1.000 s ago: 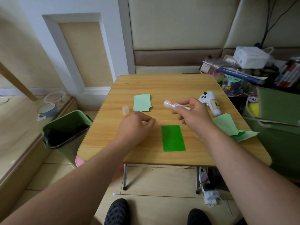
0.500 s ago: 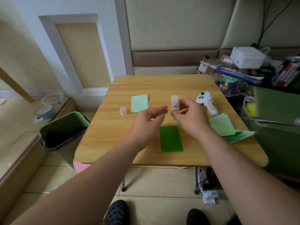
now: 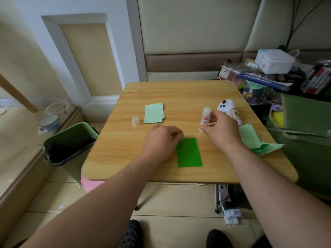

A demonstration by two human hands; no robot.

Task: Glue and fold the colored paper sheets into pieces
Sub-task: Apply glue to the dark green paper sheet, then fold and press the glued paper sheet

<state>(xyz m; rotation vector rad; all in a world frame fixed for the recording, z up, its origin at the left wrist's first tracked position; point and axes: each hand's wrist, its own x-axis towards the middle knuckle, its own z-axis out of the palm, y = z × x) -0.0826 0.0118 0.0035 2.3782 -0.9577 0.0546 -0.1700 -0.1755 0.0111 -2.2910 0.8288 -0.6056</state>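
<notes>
Evidently readying to glue, the right hand [image 3: 219, 130] pinches the upright glue stick [image 3: 205, 116] at the desk's [image 3: 136, 158] 2 o'clock while the left hand [image 3: 160, 139], fingers curled, steadies the green sheet's [image 3: 189, 153] far-left corner at centre, the cap [image 3: 135, 121] parked at 10 o'clock.

1. A wooden table [image 3: 143, 158] is seen at the centre of the view.
2. A white toy-like gadget [image 3: 228, 108] is laid on the table at 2 o'clock.
3. A green waste bin [image 3: 69, 142] with a black liner is set on the floor at 9 o'clock from the table.
4. A pink object [image 3: 89, 183] is partly hidden under the table's near-left corner.
5. A power strip [image 3: 229, 210] is seen on the floor at 5 o'clock.
6. A cluttered pile [image 3: 268, 77] is stacked at 2 o'clock beyond the table.
</notes>
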